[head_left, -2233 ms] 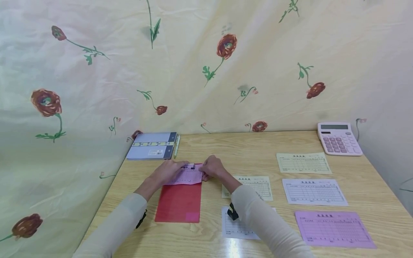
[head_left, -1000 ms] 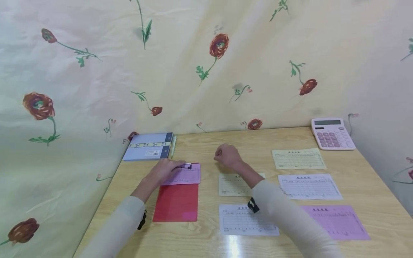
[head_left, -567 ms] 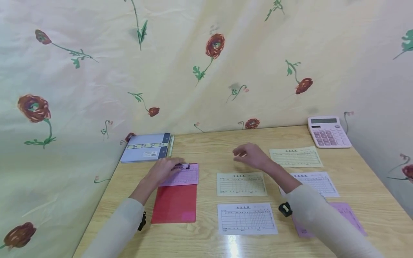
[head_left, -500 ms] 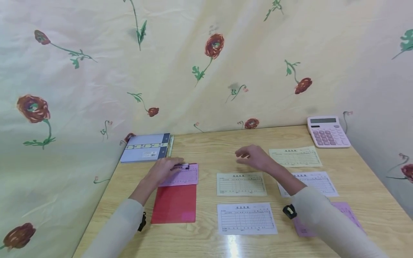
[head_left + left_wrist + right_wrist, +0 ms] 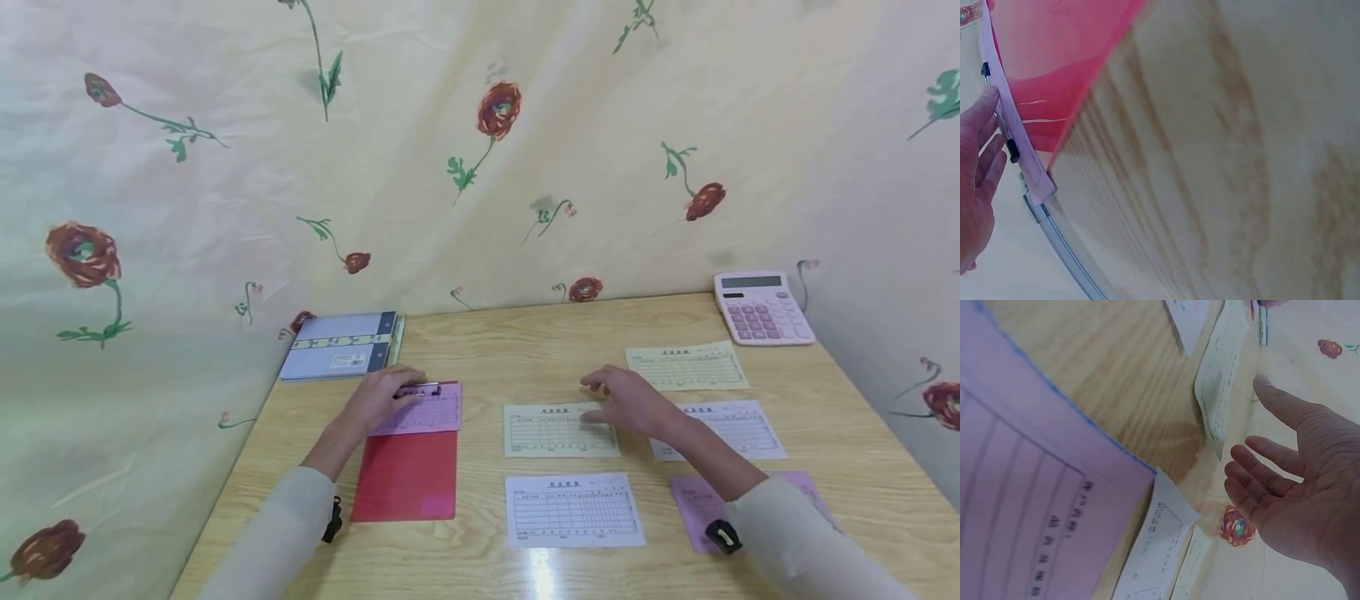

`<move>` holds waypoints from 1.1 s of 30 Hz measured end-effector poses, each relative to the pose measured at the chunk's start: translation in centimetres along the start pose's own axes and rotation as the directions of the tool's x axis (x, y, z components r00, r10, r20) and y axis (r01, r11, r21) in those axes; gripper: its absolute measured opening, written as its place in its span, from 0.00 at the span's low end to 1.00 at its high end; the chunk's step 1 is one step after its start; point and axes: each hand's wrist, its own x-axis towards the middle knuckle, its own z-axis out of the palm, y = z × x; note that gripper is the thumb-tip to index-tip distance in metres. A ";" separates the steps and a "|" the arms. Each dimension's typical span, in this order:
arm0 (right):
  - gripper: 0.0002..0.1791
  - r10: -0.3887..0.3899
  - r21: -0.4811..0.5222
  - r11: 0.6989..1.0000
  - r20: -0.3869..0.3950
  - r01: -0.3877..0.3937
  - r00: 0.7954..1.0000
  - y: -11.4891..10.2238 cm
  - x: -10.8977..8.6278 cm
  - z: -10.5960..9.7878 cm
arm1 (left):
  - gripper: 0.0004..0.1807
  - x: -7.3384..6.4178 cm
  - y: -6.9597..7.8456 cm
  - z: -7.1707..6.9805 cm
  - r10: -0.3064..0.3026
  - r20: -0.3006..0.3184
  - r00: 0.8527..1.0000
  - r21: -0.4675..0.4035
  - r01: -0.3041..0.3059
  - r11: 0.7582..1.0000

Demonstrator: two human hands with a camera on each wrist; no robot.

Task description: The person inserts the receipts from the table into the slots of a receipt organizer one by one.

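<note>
Right hand (image 5: 632, 402) farther rightward, left hand (image 5: 375, 397) at clip (image 5: 437, 388)

Evenly bright in head view; glaring white on near tabletop (image 5: 542, 572); dimmer, hazier, softly blurred in wrist views.

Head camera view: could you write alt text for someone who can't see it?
A person's left hand touches the clip over a pink slip on a red board, while the open right hand hovers above loose printed slips on a wooden table. Farther back lie a blue notebook and pink calculator.
</note>
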 end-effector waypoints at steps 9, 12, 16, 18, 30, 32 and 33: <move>0.35 0.037 -0.022 0.999 -0.035 -0.038 0.999 0.3 -0.8 1.2 | 0.19 -0.4 -0.3 0.4 0.014 -0.042 0.999 0.011 -0.014 1.000; 0.32 0.038 -0.032 0.999 -0.035 -0.039 0.999 0.5 -0.9 1.4 | 0.19 -0.4 -0.4 0.6 0.026 -0.050 0.998 0.017 -0.025 1.000; 0.29 0.042 -0.028 0.999 -0.027 -0.043 0.999 0.9 -1.0 1.4 | 0.18 -0.4 -0.5 0.7 0.036 -0.055 0.998 0.016 -0.035 0.999; 0.28 0.050 -0.006 0.999 -0.023 -0.050 0.998 1.0 -0.9 1.4 | 0.18 -0.4 -0.5 0.7 0.039 -0.060 0.997 0.012 -0.039 0.999; 0.25 0.116 0.126 0.985 -0.010 -0.114 0.993 1.8 -1.0 1.6 | 0.16 -0.6 -0.6 1.0 0.067 -0.111 0.992 0.018 -0.066 0.998; 0.23 0.125 0.122 0.985 -0.020 -0.122 0.992 1.9 -1.0 1.6 | 0.16 -0.6 -0.6 1.0 0.064 -0.112 0.992 0.025 -0.062 0.998; 0.22 0.126 0.124 0.985 -0.025 -0.122 0.992 2.0 -1.0 1.6 | 0.16 -0.6 -0.6 1.0 0.062 -0.114 0.992 0.029 -0.059 0.998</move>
